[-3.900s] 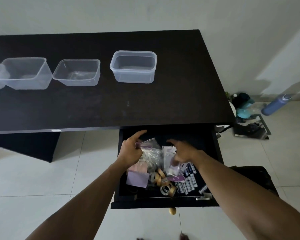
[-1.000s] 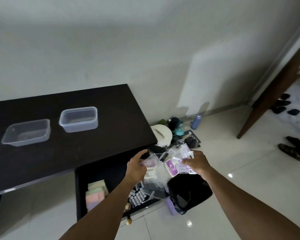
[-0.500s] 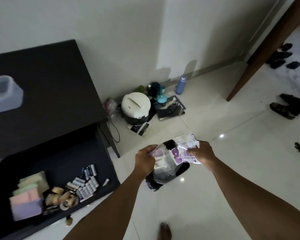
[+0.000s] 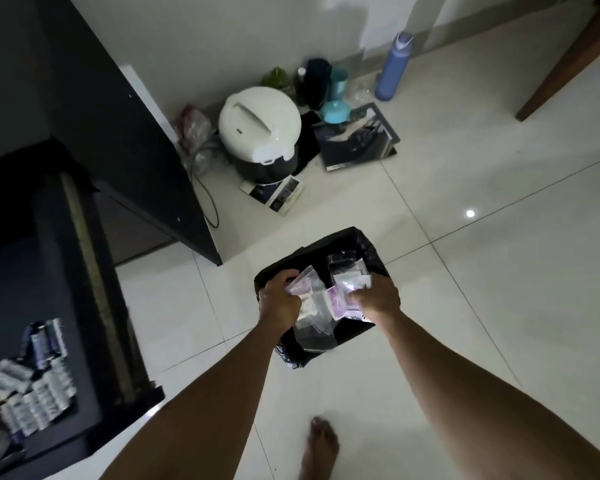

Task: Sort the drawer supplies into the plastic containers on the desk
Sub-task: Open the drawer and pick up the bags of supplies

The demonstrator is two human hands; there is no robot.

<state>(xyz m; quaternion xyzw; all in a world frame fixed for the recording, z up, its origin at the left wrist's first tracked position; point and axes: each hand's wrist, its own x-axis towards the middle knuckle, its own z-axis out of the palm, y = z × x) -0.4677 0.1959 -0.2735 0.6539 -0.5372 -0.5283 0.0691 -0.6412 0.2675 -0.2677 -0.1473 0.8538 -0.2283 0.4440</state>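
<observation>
Both hands hold a bunch of small clear plastic bags (image 4: 317,318), some with purple contents, directly above a floor bin lined with a black bag (image 4: 357,247). My left hand (image 4: 279,301) grips the left side of the bunch and my right hand (image 4: 376,296) grips the right side. At the far left the dark open drawer (image 4: 94,393) shows several batteries (image 4: 37,379) lying inside. The desk top and its plastic containers are out of view.
The dark desk side panel (image 4: 125,143) stands at upper left. By the wall sit a white rice cooker (image 4: 258,131), a blue bottle (image 4: 394,67), teal cups and a dark box. A bare foot (image 4: 319,448) rests on the white tiled floor.
The view has swung right and down from the desk to the floor. Both hands lifted the plastic bags out of the drawer and carried them right, over the black-lined bin.
</observation>
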